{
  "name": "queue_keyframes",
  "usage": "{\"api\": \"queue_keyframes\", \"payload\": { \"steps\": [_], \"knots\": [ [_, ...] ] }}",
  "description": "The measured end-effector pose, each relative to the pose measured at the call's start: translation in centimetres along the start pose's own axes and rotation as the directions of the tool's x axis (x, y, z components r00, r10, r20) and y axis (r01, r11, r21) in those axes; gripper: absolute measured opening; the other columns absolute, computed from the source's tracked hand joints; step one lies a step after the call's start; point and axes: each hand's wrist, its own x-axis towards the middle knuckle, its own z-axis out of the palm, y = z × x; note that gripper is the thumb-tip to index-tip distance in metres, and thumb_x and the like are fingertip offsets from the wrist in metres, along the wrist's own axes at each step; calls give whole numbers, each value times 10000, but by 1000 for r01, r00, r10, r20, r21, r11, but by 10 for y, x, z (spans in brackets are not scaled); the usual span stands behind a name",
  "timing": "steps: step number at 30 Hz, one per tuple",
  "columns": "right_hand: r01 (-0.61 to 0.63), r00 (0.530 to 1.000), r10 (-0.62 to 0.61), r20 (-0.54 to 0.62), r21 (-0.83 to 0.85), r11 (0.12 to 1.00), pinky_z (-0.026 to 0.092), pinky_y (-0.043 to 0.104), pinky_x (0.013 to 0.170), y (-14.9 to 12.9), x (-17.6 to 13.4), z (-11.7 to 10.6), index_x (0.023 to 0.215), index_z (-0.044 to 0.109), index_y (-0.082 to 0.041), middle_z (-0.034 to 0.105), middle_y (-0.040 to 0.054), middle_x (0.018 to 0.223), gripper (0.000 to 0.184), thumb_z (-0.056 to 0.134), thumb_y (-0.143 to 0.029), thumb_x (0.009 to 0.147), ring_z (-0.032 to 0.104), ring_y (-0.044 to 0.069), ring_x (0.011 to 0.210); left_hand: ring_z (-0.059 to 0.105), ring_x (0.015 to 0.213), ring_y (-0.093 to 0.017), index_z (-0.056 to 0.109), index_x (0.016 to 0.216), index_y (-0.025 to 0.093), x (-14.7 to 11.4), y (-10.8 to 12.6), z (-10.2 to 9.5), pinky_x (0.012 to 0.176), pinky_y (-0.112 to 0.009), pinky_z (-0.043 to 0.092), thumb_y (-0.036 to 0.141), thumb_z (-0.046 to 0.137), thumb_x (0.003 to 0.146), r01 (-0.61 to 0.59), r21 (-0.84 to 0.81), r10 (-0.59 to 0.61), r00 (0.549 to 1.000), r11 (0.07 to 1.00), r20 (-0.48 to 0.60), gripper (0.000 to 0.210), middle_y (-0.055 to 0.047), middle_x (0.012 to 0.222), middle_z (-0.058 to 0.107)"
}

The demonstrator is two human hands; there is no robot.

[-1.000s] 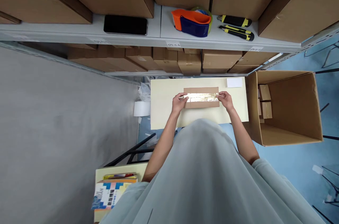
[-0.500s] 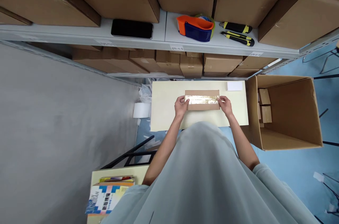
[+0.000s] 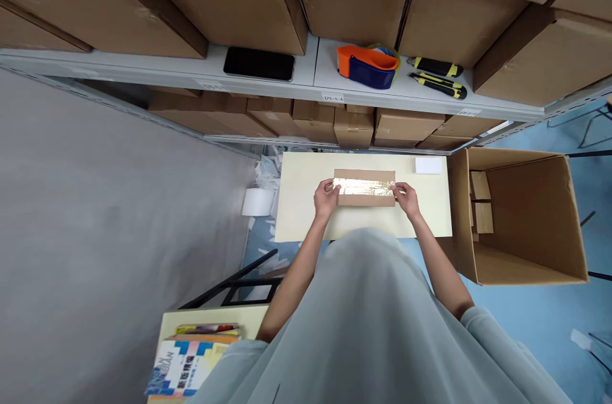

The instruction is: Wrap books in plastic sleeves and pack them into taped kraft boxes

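A flat brown cardboard box [image 3: 366, 200] lies in front of me above the cream table [image 3: 301, 213], with a shiny strip of clear tape [image 3: 363, 187] along its upper face. My left hand [image 3: 326, 197] grips its left end, the thumb on top at the tape's end. At the opposite end my right hand [image 3: 406, 198] pinches the edge between thumb and fingers. Whether the box rests on the tabletop or is slightly raised, I cannot tell. A small white box [image 3: 428, 165] sits at the table's far right corner.
On the shelf ahead lie a phone [image 3: 259, 64], an orange and blue tape dispenser [image 3: 367, 66] and two utility knives [image 3: 437, 76]. A large open carton [image 3: 530, 213] holding small boxes stands to the right. Books [image 3: 186, 369] are stacked at lower left; a white roll [image 3: 258, 202] is beside the table.
The camera view has shifted slightly, so the shelf and table appear a little lower. Both hands keep their hold on the cardboard box's ends.
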Motion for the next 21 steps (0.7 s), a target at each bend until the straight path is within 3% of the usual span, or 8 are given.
{"api": "queue_keyframes", "payload": {
  "steps": [7,16,21],
  "knots": [
    [60,998,-60,1,-94,994,652,385,727,-2,8,1,1020,667,-242,788,54,911,563,633,-770,828,738,231,821,769,1056,-259,713,1049,212,18,-3,-4,997,-444,623,284,854,775,38,-45,-35,998,998,60,316,-102,1152,788],
    [100,993,-108,-54,-125,987,622,400,762,-3,-8,4,1055,674,-238,802,105,1002,677,547,-867,839,744,264,834,779,1007,-267,723,1077,220,0,-5,-4,986,-446,617,342,822,854,14,39,-14,1000,999,9,272,-106,1191,795],
    [140,988,-151,-43,-192,971,611,456,850,-11,-23,-2,1069,681,-240,805,160,1132,645,514,-840,902,776,326,956,783,1019,-278,723,1092,229,-6,-5,-12,954,-433,624,395,814,873,-20,73,16,998,997,53,289,-107,1181,797]
  ]
}}
